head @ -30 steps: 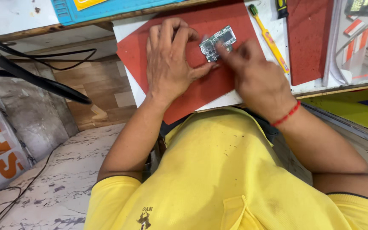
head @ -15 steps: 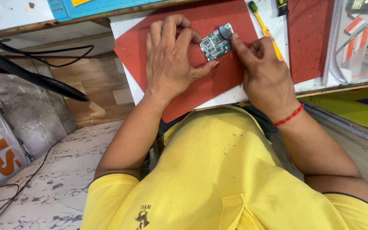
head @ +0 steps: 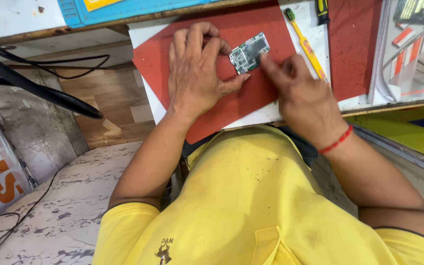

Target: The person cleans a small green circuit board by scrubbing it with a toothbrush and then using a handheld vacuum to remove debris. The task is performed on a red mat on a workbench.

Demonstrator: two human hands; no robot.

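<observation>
Your left hand [head: 195, 73] lies flat on the red mat [head: 266, 93], fingers curled and thumb stretched out to brace the near edge of a small green circuit board [head: 249, 52]. The board sits tilted on the mat between your two hands, touching your left fingertips. Your right hand [head: 303, 98] is loosely closed, its forefinger pressing the mat right at the board's corner; whether it pinches anything cannot be told. Just beyond your right hand lies a yellow toothbrush [head: 306, 44] with a green head, and past that a black-and-yellow tool handle [head: 322, 11]. A red thread [head: 337, 141] circles your right wrist.
</observation>
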